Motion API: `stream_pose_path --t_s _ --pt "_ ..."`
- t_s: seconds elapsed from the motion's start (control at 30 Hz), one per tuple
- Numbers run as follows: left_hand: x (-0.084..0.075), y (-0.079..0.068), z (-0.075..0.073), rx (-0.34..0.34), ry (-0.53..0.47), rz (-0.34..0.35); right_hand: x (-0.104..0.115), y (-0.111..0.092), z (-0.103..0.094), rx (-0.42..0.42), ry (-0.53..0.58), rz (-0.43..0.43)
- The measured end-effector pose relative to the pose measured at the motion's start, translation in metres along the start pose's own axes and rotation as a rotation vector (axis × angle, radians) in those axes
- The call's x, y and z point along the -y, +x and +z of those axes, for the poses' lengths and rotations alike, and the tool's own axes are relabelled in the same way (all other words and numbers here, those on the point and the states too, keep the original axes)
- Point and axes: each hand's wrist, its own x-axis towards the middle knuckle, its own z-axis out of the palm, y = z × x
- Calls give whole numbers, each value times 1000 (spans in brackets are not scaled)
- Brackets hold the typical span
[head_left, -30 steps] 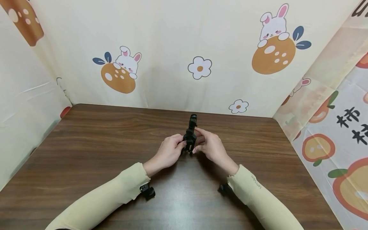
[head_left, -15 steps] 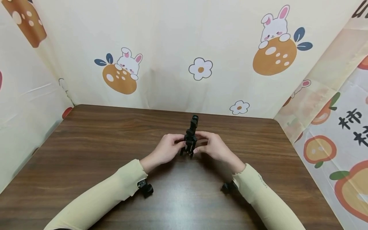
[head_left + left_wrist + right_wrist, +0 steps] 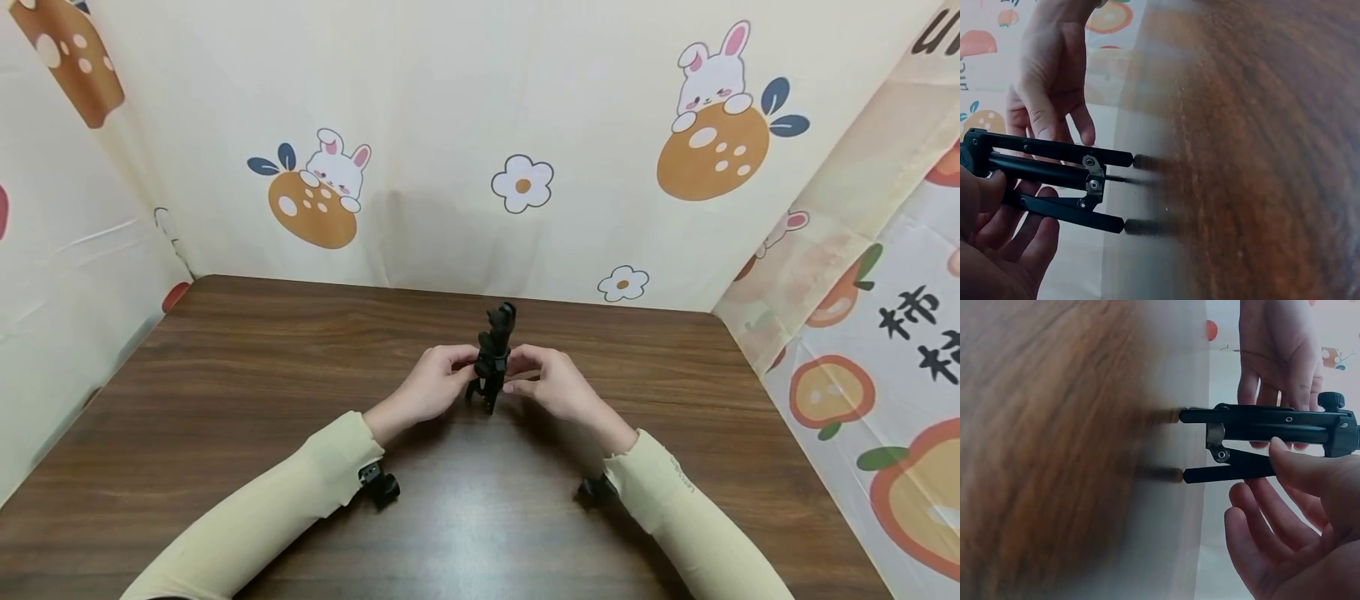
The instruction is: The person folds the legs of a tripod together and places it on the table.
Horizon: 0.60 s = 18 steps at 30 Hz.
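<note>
A small black tripod (image 3: 492,354) stands upright near the middle of the table, its legs slightly spread. My left hand (image 3: 431,379) holds it from the left; in the left wrist view, my left thumb (image 3: 991,190) lies at a lower leg with the fingers behind it. From the other side my right hand (image 3: 558,379) grips it. In the right wrist view, my right thumb (image 3: 1297,465) is on one leg (image 3: 1229,469), the fingers curled beyond that leg. A metal hinge (image 3: 1092,178) joins the legs to the central column, and a knob (image 3: 1330,400) sits higher up.
The wooden table (image 3: 300,350) has its far edge against a patterned curtain (image 3: 420,167). Another printed cloth (image 3: 862,375) hangs on the right. Wrist-worn cameras (image 3: 380,485) sit under both sleeves.
The tripod has turned about its upright axis, so its knob side now shows at the left of its top. Both hands stay beside it with small finger shifts.
</note>
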Motion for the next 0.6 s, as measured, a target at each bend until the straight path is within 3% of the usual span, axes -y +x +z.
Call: stream_pose_path --t_s 0.37,0.6 --pt "3 -6 -3 -86 -6 -82 3 -5 9 -123 -94 13" --pt "6 -14 -8 -63 -3 -73 10 -11 14 -169 -137 45"
